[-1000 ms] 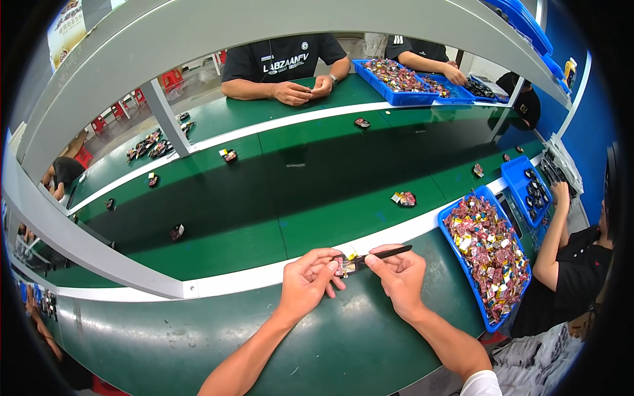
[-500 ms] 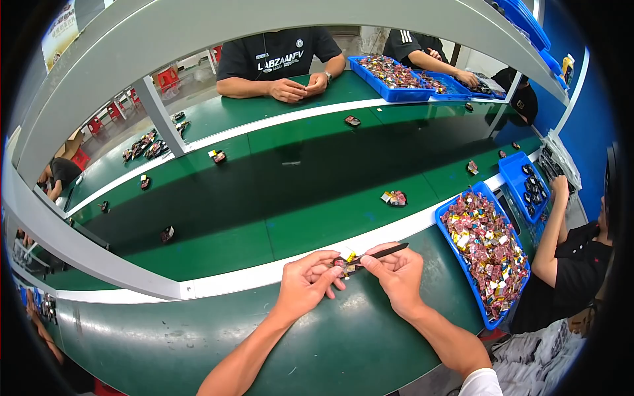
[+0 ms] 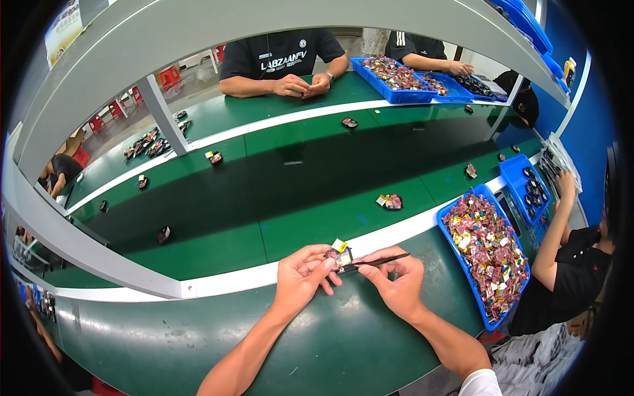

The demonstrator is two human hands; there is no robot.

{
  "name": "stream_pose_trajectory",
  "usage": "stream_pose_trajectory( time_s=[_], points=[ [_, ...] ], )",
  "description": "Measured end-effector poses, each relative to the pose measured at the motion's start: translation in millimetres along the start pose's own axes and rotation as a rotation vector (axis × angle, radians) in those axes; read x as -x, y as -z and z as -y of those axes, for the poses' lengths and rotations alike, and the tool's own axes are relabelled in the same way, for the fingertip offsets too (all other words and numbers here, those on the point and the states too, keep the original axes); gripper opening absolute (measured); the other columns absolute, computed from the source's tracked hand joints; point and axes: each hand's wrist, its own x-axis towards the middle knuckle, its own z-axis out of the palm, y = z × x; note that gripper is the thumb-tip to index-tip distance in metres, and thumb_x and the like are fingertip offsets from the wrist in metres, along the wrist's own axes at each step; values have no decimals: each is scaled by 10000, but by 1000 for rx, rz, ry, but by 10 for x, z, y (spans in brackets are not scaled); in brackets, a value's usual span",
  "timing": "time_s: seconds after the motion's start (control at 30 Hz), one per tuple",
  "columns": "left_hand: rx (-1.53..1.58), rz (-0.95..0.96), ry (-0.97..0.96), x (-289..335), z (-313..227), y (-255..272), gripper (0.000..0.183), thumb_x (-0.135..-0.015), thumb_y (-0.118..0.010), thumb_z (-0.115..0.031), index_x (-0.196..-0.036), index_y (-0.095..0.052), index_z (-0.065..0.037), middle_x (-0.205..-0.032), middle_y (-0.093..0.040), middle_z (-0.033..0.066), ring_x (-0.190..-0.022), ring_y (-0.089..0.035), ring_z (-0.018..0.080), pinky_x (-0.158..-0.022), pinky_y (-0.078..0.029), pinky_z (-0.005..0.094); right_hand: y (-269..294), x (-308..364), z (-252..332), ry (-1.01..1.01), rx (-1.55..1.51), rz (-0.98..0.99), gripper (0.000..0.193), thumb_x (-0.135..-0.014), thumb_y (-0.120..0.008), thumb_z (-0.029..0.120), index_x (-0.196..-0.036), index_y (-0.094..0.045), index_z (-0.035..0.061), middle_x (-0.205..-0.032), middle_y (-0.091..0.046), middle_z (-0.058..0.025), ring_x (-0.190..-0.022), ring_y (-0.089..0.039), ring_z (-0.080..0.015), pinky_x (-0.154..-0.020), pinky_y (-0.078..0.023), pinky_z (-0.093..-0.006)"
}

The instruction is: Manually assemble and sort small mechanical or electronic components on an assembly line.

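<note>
Pinched in my left hand (image 3: 302, 277) is a small electronic assembly (image 3: 341, 259), a dark casing with a reddish circuit board and a yellow-and-white tab sticking up from it. My right hand (image 3: 395, 277) is closed around a pair of black tweezers (image 3: 391, 259), held nearly level between thumb and fingers. The tweezers' tips reach the right side of the assembly. Both hands are above the near green work surface, beside the white rail. My fingers hide part of the assembly.
A blue tray (image 3: 489, 321) heaped with small circuit boards stands right of my hands. Beyond the white rail (image 3: 231, 282) runs a green belt (image 3: 290, 228) carrying scattered assemblies, one close ahead (image 3: 390, 202). A grey frame arches overhead. Co-workers sit opposite and at right, near more blue trays.
The assembly in my left hand has turned, showing more of its casing. The tweezers have tilted and dropped slightly at their far end. Parts on the belt have shifted a little left.
</note>
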Motion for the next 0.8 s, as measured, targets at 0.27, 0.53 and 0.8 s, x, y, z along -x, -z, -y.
stream_pose_trajectory(
  time_s=[0.27,0.53,0.8],
  points=[
    [6,17,9,-11,-14,0,252,-987,-626,-59,-1192,-615,87,-919,-703,151,-705,-705,188,-523,-574,278,-9,6,-86,227,179,18,62,-786,-796,-43,-812,-742,-27,-952,-781,-78,-461,-486,-31,-458,-365,-209],
    [10,16,4,1,2,-8,262,-983,-622,-53,-1188,-600,109,-934,-703,182,-687,-711,225,-500,-578,290,-26,24,-18,231,268,10,99,-773,-811,-19,-840,-761,35,-893,-785,-38,-417,-431,-40,-436,-351,-218],
    [13,38,36,13,-1,-11,235,-979,-637,-55,-1176,-614,70,-880,-697,129,-660,-685,160,-499,-543,259,-35,14,70,416,410,75,124,-730,-806,-15,-792,-762,83,-824,-782,-23,-458,-574,-81,-463,-356,-229]
  ],
)
